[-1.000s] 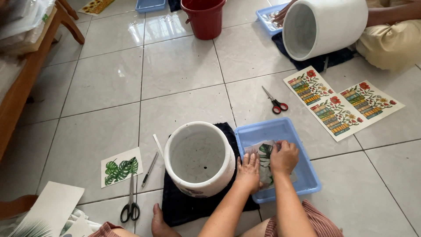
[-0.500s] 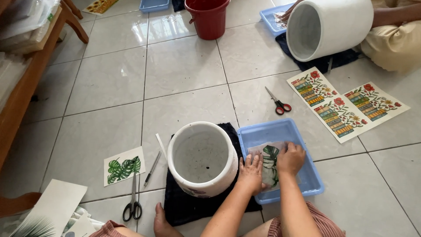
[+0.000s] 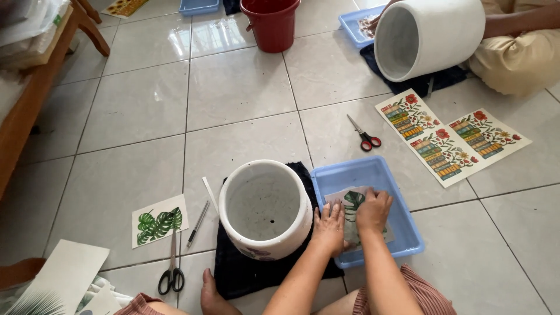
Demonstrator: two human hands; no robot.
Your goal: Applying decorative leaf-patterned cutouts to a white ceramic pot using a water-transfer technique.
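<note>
Tiled floor (image 3: 140, 105): pale grey, glossy
Wooden bench (image 3: 29, 111): left edge
Left hand (image 3: 329, 227): flat, released on leaf sheet (image 3: 353, 204)
Right hand (image 3: 373, 210): same, inside blue tray (image 3: 373, 172)
White pot (image 3: 265, 207): on black cloth (image 3: 233, 274)

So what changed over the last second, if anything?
Little. Both the left hand and right hand stay pressed on the leaf-print sheet in the blue tray; nothing was picked up or let go. The white pot stays put.
</note>
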